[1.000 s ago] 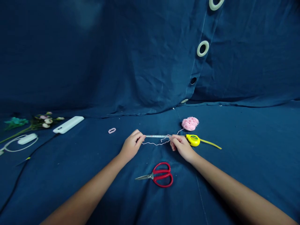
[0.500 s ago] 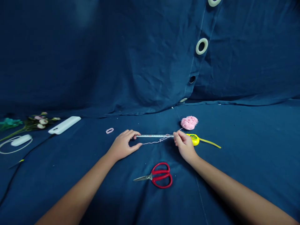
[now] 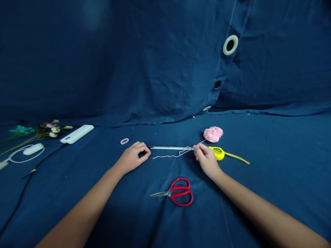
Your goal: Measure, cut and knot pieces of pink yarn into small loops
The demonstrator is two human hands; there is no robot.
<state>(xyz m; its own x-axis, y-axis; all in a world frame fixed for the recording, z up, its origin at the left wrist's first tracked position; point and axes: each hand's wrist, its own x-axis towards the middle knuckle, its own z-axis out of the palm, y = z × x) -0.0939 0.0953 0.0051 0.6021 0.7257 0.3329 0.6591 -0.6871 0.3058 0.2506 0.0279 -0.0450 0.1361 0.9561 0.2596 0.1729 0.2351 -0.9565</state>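
Note:
A yellow tape measure [image 3: 217,153] lies flat, with its white blade [image 3: 168,148] drawn out to the left. My right hand [image 3: 207,158] pinches the blade and the pink yarn strand [image 3: 168,156] near the case. The strand runs loosely below the blade, its free end just right of my left hand [image 3: 131,157]. That hand rests on the cloth by the blade's tip, thumb and fingertips curled together and no object visible in them. Behind my right hand is the pink yarn ball [image 3: 213,134], its thread leading towards my fingers.
Red-handled scissors [image 3: 178,192] lie in front, blades pointing left. A small pink yarn loop [image 3: 124,141] is beyond my left hand. At left are a white device [image 3: 77,134] on a black cable, artificial flowers [image 3: 53,130] and a white corded item [image 3: 33,148]. Blue cloth [image 3: 165,69] hangs behind.
My left hand has come off the blade's tip and the yarn end, drawing slightly left, and its thumb and fingers have closed together. My right hand keeps its pinch. The view has shifted slightly.

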